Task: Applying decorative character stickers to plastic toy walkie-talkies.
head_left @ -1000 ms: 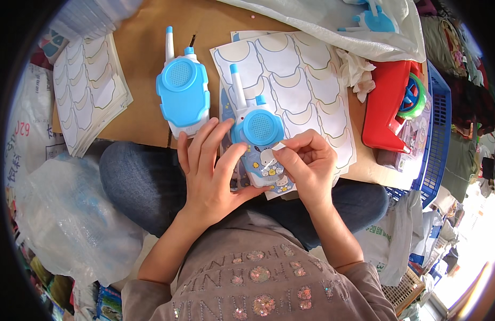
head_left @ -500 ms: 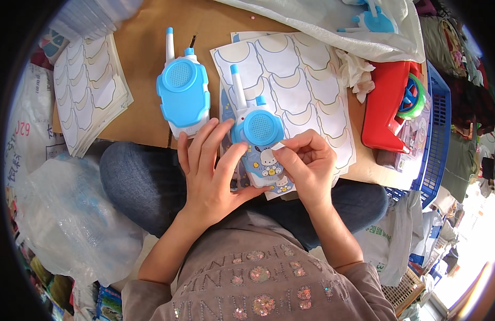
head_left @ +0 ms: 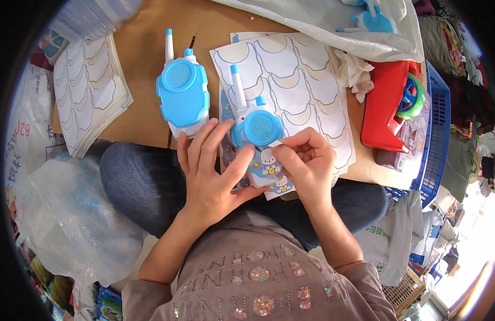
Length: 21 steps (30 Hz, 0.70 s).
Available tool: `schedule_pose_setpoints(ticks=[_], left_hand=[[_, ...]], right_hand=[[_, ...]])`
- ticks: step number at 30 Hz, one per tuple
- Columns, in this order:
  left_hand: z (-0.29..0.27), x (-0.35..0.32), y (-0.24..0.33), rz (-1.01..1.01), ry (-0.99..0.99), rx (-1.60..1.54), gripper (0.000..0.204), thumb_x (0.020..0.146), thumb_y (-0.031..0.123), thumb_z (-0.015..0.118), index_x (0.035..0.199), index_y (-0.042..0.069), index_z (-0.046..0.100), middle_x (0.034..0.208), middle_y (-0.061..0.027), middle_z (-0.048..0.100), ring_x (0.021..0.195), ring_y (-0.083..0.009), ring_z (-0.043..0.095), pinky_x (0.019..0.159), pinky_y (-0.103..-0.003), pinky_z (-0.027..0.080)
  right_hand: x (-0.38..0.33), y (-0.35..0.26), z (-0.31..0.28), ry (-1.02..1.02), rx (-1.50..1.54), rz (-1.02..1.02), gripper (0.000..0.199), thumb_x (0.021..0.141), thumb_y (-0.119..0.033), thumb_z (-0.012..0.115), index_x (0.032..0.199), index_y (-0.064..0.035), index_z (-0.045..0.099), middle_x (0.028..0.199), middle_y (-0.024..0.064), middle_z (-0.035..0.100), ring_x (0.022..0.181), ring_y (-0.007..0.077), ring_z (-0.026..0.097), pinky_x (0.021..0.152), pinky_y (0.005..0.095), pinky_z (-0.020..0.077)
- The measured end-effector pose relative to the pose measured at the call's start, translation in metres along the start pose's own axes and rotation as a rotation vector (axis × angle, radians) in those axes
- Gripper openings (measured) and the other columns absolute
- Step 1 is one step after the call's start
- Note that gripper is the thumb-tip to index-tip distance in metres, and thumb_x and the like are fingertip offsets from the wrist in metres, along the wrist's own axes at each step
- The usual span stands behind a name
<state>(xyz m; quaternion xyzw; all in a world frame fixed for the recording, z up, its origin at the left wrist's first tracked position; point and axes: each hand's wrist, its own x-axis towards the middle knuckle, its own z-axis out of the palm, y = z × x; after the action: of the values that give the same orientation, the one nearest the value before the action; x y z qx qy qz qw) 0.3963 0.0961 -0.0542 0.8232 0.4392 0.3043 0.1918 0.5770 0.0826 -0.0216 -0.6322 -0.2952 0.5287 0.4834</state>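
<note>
A blue and white toy walkie-talkie (head_left: 262, 127), antenna pointing away from me, lies on a stack of sticker sheets (head_left: 280, 54). A cartoon sticker (head_left: 267, 166) covers the lower part of its front. My left hand (head_left: 207, 174) steadies the toy, its thumb at the bottom end and its index finger on the sticker's left edge. With thumb and index finger, my right hand (head_left: 310, 163) pinches the sticker's upper right corner, where a white edge shows just below the round speaker grille. A second walkie-talkie (head_left: 183, 101) with a plain blue front lies to the left, beyond my left fingertips.
Another sheet stack (head_left: 87, 91) sits at the far left of the cardboard surface (head_left: 138, 69). On the right stand a red tape dispenser (head_left: 384, 109) and a blue basket (head_left: 437, 134). Crumpled paper (head_left: 356, 75) and a white bag (head_left: 333, 24) with blue toys lie at the back.
My left index finger has slid slightly right and down on the sticker's upper left edge. My right hand has edged up a little, still pinching the corner.
</note>
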Motion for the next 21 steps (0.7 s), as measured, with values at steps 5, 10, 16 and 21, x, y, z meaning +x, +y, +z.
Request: schedule_pose_setpoints(ticks=[5,10,16,21], left_hand=[[-0.001,0.0,-0.001,0.037,-0.018,0.041,0.067,0.067,0.049,0.083,0.121,0.016,0.059,0.139,-0.019,0.046,0.133,-0.0384,0.039,0.111,-0.06,0.013],[0.0,-0.002,-0.001,0.047,-0.043,0.06,0.064,0.07,0.049,0.081,0.123,0.022,0.059,0.14,-0.0195,0.044,0.133,-0.0384,0.037,0.111,-0.059,0.011],[0.0,-0.003,0.002,0.006,-0.051,0.065,0.046,0.075,0.05,0.072,0.116,0.029,0.066,0.141,-0.0156,0.044,0.134,-0.033,0.037,0.112,-0.057,0.006],[0.001,-0.005,0.003,-0.009,-0.069,0.098,0.047,0.075,0.052,0.072,0.114,0.026,0.066,0.141,-0.0157,0.045,0.134,-0.0326,0.037,0.112,-0.059,0.003]], right_hand=[[0.001,-0.003,0.001,0.003,-0.026,0.004,0.01,0.083,0.002,0.069,0.085,0.0023,0.06,0.072,0.0019,0.063,0.061,0.0024,0.057,0.052,0.0171,0.0457],[0.002,-0.006,-0.001,-0.031,-0.075,0.012,0.01,0.083,0.002,0.069,0.084,0.0031,0.06,0.072,0.0013,0.063,0.06,0.0011,0.055,0.052,0.0161,0.0433],[0.001,-0.01,-0.002,-0.043,-0.512,-0.166,0.01,0.082,-0.007,0.071,0.088,-0.0047,0.063,0.061,-0.0008,0.059,0.052,0.0046,0.056,0.048,0.0209,0.042],[-0.004,-0.034,0.005,-0.047,-0.949,-0.289,0.017,0.081,-0.023,0.074,0.09,-0.0122,0.064,0.057,0.0006,0.056,0.048,0.0142,0.058,0.046,0.0271,0.0432]])
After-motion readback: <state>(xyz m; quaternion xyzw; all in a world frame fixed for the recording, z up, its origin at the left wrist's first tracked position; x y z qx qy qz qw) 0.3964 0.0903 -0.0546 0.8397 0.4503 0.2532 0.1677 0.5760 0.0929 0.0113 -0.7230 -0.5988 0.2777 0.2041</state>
